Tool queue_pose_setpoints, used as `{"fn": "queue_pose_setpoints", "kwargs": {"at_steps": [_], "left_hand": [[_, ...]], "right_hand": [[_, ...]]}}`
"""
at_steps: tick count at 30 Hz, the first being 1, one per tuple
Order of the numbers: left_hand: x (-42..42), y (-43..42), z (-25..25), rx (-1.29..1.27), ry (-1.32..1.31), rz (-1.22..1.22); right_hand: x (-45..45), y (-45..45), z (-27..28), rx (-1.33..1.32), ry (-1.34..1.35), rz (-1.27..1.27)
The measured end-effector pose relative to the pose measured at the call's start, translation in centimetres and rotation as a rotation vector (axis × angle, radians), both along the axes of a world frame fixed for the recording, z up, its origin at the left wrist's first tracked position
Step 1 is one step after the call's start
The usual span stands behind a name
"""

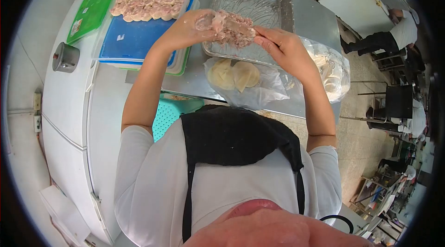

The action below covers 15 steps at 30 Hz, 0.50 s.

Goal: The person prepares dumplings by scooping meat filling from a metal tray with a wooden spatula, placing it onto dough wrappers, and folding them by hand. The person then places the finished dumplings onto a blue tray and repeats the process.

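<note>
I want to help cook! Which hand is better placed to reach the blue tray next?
Probably the left hand: it's nearer the blue tray. The right hand is farther off, beyond the meat.

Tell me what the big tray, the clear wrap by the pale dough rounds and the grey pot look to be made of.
Tray: bare, shiny metal, perhaps aluminium or stainless steel; its rim and smeared base catch the light.
Clear wrap: thin, glossy plastic film, judging by its creases and see-through look.
Grey pot: probably metal, from its dull sheen; which metal is unclear.
</note>
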<state>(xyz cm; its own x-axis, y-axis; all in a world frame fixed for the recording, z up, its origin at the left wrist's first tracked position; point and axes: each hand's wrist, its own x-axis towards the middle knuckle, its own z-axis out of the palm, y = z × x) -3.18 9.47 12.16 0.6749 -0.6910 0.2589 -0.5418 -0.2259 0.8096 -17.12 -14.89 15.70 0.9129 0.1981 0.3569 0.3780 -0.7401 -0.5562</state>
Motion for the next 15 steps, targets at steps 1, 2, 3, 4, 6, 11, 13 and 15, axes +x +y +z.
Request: {"fn": "queue_pose_setpoints", "kwargs": {"at_steps": [1,2,3,4,6,11,13,15], "left_hand": [[-0.2,0.5,1.3,0.009,0.079,-0.049],[0.0,1.1,1.8,0.003,0.078,-0.05],[0.2,1.7,2.2,0.087,0.174,-0.018],[0.5,2.5,2.6,0.172,0.269,0.015],[1.5,4.6,3.4,0.22,0.262,0.052],[6.5,14.5,1.9,0.213,-0.207,0.107],[9.0,18.7,0.7,0.248,-0.097,0.237],[11.4,21.8,-0.1,0.283,0.011,0.35]], "right_hand": [[0.5,0.4,-0.9,-0.006,0.001,-0.003],[1.2,0.5,-2.0,0.118,-0.016,-0.061],[1.7,0.5,-2.5,0.244,-0.035,-0.118],[1.9,0.5,-2.1,0.239,-0.037,-0.118],[1.9,0.1,-1.3,0.657,0.386,-0.195],[-0.2,1.1,-6.5,0.83,0.455,-0.333],[-1.0,1.8,-7.4,0.873,0.479,-0.351],[-1.7,2.5,-8.0,1.004,0.471,-0.401]]}}
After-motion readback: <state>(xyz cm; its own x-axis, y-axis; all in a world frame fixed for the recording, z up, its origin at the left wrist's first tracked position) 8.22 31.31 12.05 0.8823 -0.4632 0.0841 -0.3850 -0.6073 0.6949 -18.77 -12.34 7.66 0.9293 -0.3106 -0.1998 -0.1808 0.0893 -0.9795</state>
